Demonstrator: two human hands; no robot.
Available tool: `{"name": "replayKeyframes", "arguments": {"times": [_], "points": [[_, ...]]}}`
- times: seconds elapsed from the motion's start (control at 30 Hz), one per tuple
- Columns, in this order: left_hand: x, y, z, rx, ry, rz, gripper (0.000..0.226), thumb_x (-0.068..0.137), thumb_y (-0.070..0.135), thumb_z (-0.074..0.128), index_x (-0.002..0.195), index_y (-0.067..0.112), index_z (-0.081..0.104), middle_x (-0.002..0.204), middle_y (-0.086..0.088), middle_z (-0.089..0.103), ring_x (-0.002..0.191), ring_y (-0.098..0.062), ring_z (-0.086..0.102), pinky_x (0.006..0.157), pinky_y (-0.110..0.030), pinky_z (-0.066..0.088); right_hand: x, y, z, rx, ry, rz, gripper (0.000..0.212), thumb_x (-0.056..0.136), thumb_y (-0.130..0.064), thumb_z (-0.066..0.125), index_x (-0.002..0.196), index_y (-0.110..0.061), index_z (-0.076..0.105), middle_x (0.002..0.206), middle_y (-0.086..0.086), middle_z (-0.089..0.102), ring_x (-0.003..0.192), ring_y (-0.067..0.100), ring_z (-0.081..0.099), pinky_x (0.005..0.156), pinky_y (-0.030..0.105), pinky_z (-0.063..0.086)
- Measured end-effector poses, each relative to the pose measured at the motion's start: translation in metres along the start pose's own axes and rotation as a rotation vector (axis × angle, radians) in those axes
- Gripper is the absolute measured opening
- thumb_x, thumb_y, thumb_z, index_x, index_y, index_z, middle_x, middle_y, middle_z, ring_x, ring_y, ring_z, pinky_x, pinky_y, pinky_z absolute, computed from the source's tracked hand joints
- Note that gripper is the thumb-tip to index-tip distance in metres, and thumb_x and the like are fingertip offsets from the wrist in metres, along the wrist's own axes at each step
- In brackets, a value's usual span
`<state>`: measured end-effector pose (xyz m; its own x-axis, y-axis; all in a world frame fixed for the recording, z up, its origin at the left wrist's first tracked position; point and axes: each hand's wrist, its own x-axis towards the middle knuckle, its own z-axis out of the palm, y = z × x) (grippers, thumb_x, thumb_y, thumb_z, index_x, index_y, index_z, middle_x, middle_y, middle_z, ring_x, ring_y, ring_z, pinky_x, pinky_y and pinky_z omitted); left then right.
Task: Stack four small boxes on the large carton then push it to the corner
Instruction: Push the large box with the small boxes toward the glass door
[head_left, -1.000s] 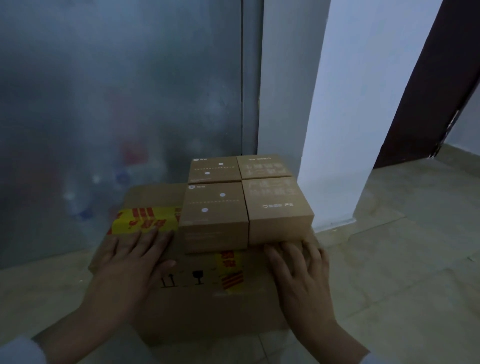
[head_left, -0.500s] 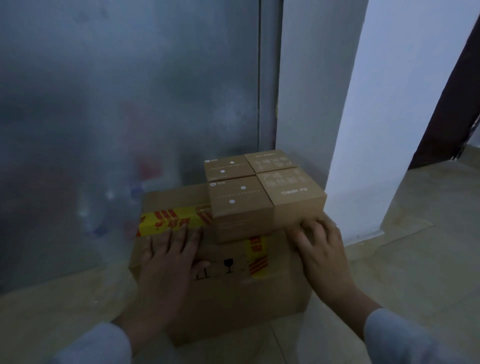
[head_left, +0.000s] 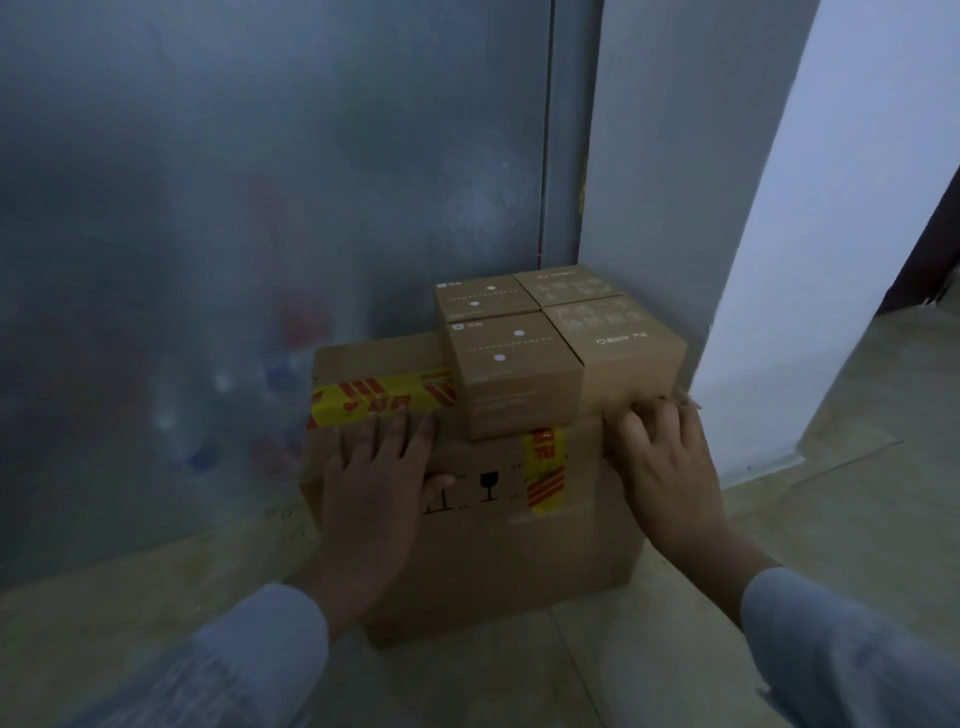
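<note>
A large brown carton (head_left: 498, 551) with yellow-and-red tape stands on the floor close to the corner of frosted glass and grey wall. Several small brown boxes (head_left: 514, 374) sit in a tight square block on the right part of its top. My left hand (head_left: 379, 473) lies flat, fingers spread, over the carton's near top edge on the left. My right hand (head_left: 660, 457) presses flat on the near top edge at the right, its fingertips touching the base of the front right small box (head_left: 623, 353).
A frosted glass panel (head_left: 234, 234) fills the left and back, with blurred coloured shapes behind it. A grey wall (head_left: 665, 156) and a white pillar (head_left: 810, 260) rise at the right. Tiled floor (head_left: 779, 519) spreads to the right, with a dark door far right.
The carton with the small boxes has slid forward and right toward the glass-and-wall corner. Both hands stay flat on its near top edge and moved with it.
</note>
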<state>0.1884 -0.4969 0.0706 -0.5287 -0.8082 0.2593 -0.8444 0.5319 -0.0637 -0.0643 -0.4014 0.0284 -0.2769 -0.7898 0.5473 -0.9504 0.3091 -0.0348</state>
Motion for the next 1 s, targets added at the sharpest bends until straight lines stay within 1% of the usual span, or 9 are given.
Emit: {"name": "replayKeyframes", "arguments": {"times": [0.13,0.37,0.63,0.7,0.77,0.83,0.87,0.93,1.0], "points": [[0.007,0.008,0.002,-0.014,0.038,-0.018,0.056,0.078,0.048,0.055,0.125,0.016,0.056,0.126,-0.016,0.062,0.113,-0.042,0.057,0.092,-0.063,0.042,0.017,-0.003,-0.001,-0.020,-0.028,0.037,0.026,0.081,-0.016,0.059,0.102,-0.014,0.043,0.109,0.022,0.055,0.102,0.045,0.050,0.089,0.050,0.046],[0.022,0.014,0.013,0.005,0.073,-0.043,0.056,0.078,0.046,0.059,0.124,0.015,0.057,0.125,-0.017,0.062,0.115,-0.043,0.056,0.092,-0.063,0.040,0.035,-0.003,0.000,-0.035,-0.023,0.047,0.038,0.073,-0.005,0.067,0.099,-0.013,0.040,0.099,0.025,0.055,0.089,0.046,0.052,0.070,0.048,0.051],[0.025,0.011,0.018,-0.006,0.054,-0.036,0.057,0.079,0.049,0.055,0.126,0.016,0.056,0.126,-0.015,0.062,0.116,-0.040,0.056,0.093,-0.061,0.041,0.039,-0.003,0.001,-0.017,-0.081,0.055,0.040,0.073,-0.008,0.069,0.099,-0.013,0.040,0.099,0.024,0.056,0.090,0.048,0.053,0.069,0.049,0.052],[0.023,0.011,0.018,-0.032,0.051,-0.032,0.057,0.080,0.049,0.053,0.127,0.017,0.054,0.129,-0.015,0.060,0.118,-0.040,0.055,0.095,-0.061,0.040,0.038,-0.005,0.000,0.005,-0.107,0.069,0.040,0.072,-0.008,0.070,0.099,-0.012,0.041,0.102,0.024,0.056,0.094,0.049,0.053,0.073,0.050,0.052],[0.021,0.012,0.016,-0.077,0.048,-0.030,0.059,0.085,0.051,0.043,0.135,0.020,0.045,0.140,-0.012,0.050,0.129,-0.037,0.045,0.104,-0.059,0.032,0.033,-0.005,0.001,0.053,-0.126,0.062,0.045,0.070,-0.009,0.073,0.103,-0.012,0.042,0.110,0.026,0.054,0.104,0.051,0.051,0.082,0.054,0.051],[0.022,0.012,0.011,-0.153,0.007,-0.030,0.061,0.090,0.055,0.028,0.143,0.024,0.030,0.153,-0.006,0.032,0.142,-0.030,0.025,0.114,-0.050,0.016,0.027,-0.004,-0.002,0.128,-0.140,0.037,0.052,0.070,-0.017,0.072,0.112,-0.012,0.041,0.119,0.027,0.051,0.114,0.051,0.047,0.090,0.058,0.047],[0.024,0.011,0.007,-0.223,-0.023,-0.038,0.062,0.091,0.057,0.021,0.145,0.025,0.026,0.156,-0.003,0.025,0.144,-0.027,0.017,0.116,-0.046,0.011,0.024,-0.004,-0.003,0.154,-0.140,0.028,0.055,0.072,-0.026,0.068,0.118,-0.012,0.041,0.124,0.026,0.050,0.118,0.049,0.046,0.093,0.058,0.045],[0.029,0.009,-0.003,-0.361,-0.096,-0.083,0.063,0.091,0.057,0.013,0.144,0.024,0.027,0.157,-0.002,0.021,0.146,-0.024,0.012,0.117,-0.043,0.008,0.019,-0.006,-0.008,0.199,-0.141,0.054,0.062,0.079,-0.049,0.051,0.129,-0.013,0.041,0.133,0.023,0.047,0.122,0.043,0.044,0.099,0.055,0.041],[0.033,0.010,-0.011,-0.420,-0.159,-0.104,0.066,0.090,0.058,0.010,0.143,0.024,0.031,0.157,-0.004,0.022,0.145,-0.026,0.012,0.118,-0.044,0.009,0.017,-0.010,-0.013,0.256,-0.163,0.094,0.074,0.081,-0.065,0.032,0.139,-0.017,0.035,0.145,0.017,0.036,0.131,0.036,0.036,0.107,0.054,0.033]]}}
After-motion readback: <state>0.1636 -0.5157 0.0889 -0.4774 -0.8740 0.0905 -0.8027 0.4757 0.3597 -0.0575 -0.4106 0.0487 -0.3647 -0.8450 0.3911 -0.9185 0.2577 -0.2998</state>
